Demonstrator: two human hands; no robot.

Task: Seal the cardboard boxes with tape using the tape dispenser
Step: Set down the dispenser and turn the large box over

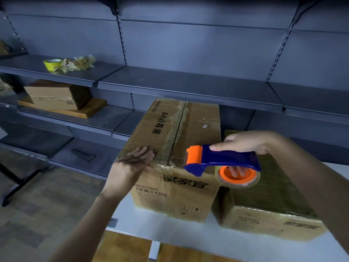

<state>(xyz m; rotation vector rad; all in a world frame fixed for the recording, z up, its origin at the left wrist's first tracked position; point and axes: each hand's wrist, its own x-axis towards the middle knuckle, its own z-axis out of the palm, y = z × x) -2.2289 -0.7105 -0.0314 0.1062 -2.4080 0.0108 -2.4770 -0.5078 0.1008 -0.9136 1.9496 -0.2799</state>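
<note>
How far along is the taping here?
The low box looks fully taped. The tall box has wrinkled tape along its seam; the left hand presses its top while the right hand holds the tape dispenser over its front edge. A fresh strip there looks still to come.

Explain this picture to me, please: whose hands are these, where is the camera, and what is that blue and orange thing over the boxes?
There is no machine here. A person works with bare hands, and the single camera sits on their head, looking forward and down. The left hand lies flat on top of the taller cardboard box. The right hand grips the tape dispenser, which is blue with an orange front and carries a roll of clear tape. It is held near the front end of that box's centre seam, which already has tape on it. A lower box stands to the right, and both are on a white table. Behind are grey shelves, one with a yellow tape roll.
</note>
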